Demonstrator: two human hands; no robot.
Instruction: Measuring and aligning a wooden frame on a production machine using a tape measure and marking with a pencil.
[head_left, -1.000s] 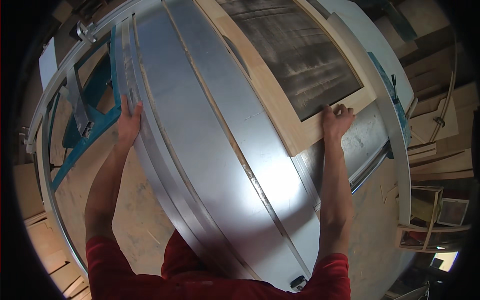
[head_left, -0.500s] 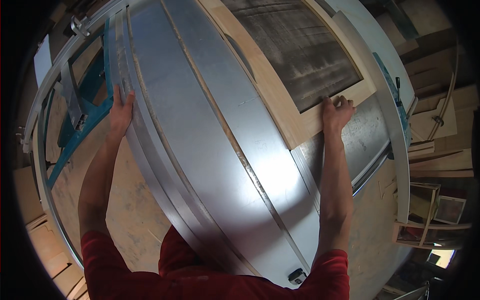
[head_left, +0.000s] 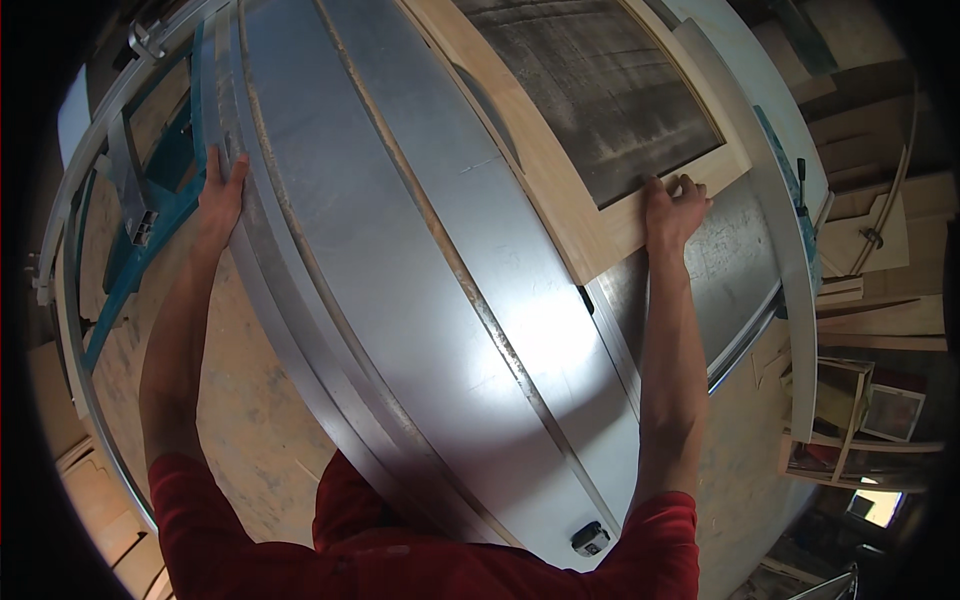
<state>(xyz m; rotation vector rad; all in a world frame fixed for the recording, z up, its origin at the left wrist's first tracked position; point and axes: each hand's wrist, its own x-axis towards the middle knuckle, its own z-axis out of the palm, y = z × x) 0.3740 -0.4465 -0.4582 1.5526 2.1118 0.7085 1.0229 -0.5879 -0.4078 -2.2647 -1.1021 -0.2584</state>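
My right hand [head_left: 675, 212] is closed over the near rail of a pale wooden frame [head_left: 540, 165], its fingers curled on the wood. The frame has a dark, streaked inset panel [head_left: 600, 90] and lies at an angle on a long silver metal table [head_left: 400, 200] with lengthwise grooves. At the table's left edge rests my left hand [head_left: 222, 195], two fingers stretched forward and apart along the metal. Its thumb and other fingers are hard to make out. A small black and silver tape measure [head_left: 590, 540] sits on the table's near end, close to my right sleeve.
On the left, a teal support arm [head_left: 140, 270] and a curved metal rail [head_left: 70, 330] run beside the table. A grey metal surface [head_left: 735, 245] lies beyond my right hand. Wooden offcuts [head_left: 880, 320] and a small framed piece [head_left: 893, 412] are at the far right.
The frame and my left hand sit slightly farther up in view, the left hand also farther left. A small black part now shows beside the frame's near corner. My right hand keeps its hold.
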